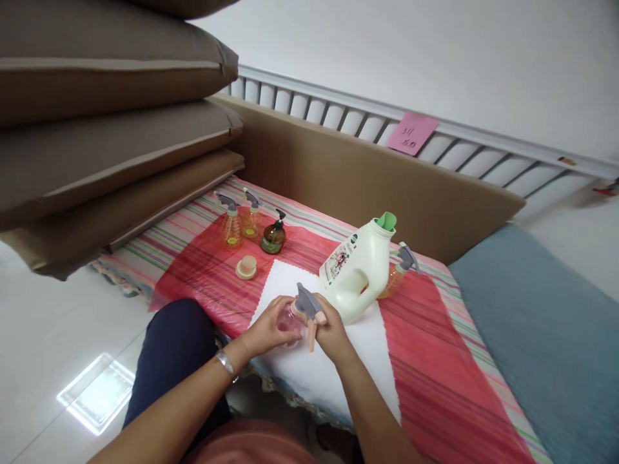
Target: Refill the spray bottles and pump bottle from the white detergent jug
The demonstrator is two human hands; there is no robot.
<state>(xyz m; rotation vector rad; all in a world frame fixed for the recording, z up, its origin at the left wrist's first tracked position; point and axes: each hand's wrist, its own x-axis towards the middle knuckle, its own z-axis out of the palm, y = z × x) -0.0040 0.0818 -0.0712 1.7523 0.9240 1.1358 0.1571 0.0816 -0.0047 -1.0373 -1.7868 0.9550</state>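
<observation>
My left hand [267,328] wraps round the body of a small pink spray bottle [291,320] over the white cloth [338,361]. My right hand [331,332] grips the bottle's grey trigger head [307,301] with its pink trigger. A large white detergent jug [355,270] with a green spout stands tilted just behind my hands. Behind the jug, on its right, stands an orange spray bottle [399,274].
Two orange spray bottles [231,222] and a brown pump bottle [273,236] stand at the back left of the red striped mat [203,270], with a round cap [246,267] near them. Brown cushions [111,129] are stacked left. A cardboard panel [362,174] stands behind.
</observation>
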